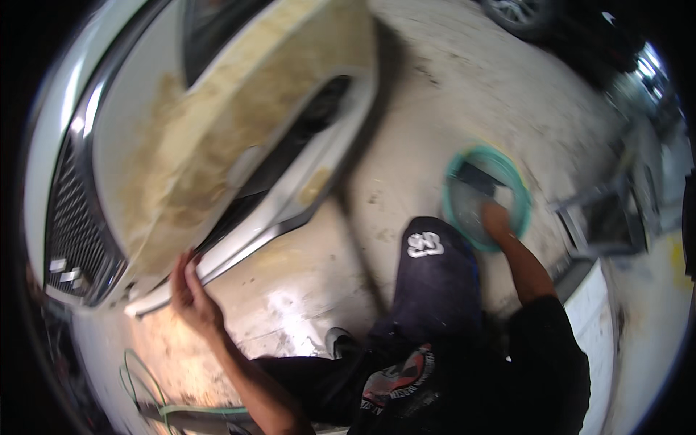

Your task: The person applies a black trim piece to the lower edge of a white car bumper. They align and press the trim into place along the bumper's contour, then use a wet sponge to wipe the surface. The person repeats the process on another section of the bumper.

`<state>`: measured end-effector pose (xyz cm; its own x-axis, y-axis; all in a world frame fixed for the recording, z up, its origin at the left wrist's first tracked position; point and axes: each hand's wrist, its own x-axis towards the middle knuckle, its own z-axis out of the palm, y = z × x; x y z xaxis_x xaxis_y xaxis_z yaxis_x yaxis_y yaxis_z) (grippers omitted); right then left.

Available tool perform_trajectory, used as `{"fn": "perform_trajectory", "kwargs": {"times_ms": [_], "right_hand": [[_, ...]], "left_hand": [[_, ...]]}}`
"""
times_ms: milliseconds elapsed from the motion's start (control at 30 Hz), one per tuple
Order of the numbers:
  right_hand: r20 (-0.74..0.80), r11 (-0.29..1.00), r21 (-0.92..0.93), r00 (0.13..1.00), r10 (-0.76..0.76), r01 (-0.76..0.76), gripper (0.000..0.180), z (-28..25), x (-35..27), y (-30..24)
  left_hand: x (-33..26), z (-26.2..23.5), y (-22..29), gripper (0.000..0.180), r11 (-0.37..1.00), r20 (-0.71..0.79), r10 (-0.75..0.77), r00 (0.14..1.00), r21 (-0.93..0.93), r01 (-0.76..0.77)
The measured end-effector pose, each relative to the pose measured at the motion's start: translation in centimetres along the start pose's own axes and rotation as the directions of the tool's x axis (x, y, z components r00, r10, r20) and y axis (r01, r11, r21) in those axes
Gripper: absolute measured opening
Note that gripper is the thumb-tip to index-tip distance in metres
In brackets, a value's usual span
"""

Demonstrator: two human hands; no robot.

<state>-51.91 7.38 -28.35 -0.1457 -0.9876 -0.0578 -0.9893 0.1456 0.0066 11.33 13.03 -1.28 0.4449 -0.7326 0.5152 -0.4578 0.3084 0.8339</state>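
Resting its fingers on the bumper's (239, 145) lower edge, left hand (190, 293) grips nothing – right hand (496, 217) in the teal basin (452, 181), grip unclear – bumper mostly still filler-brown

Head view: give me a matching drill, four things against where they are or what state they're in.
Things:
1. left hand
2. right hand
3. green hose
4. car bumper

Places or states:
A. inside the teal basin
B. coated with tan patches
C. on the lower edge of the bumper
D. lying on the floor at lower left

Pairs: 1-C, 2-A, 3-D, 4-B
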Motion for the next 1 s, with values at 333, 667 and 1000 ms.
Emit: {"fn": "perform_trajectory", "kwargs": {"times_ms": [333, 667, 1000], "right_hand": [[-0.073, 0.998, -0.033, 0.996, -0.056, 0.054, 0.034, -2.1, -3.5, 2.4], [0.042, 0.977, 0.159, 0.990, 0.138, -0.142, 0.032, -5.0, -3.2, 4.8], [0.472, 0.995, 0.014, 0.876, -0.095, 0.100, 0.057, -6.8, -3.1, 3.8]], "left_hand": [[0.0, 1.7, 2.8, 0.022, 0.991, -0.029, 0.039, 0.999, 0.129, -0.035], [-0.2, 1.0, 3.4, 0.021, 0.992, -0.059, 0.050, 0.997, 0.122, -0.042], [-0.2, 0.8, 3.9, 0.022, 0.993, -0.068, 0.067, 0.995, 0.102, -0.060]]}}
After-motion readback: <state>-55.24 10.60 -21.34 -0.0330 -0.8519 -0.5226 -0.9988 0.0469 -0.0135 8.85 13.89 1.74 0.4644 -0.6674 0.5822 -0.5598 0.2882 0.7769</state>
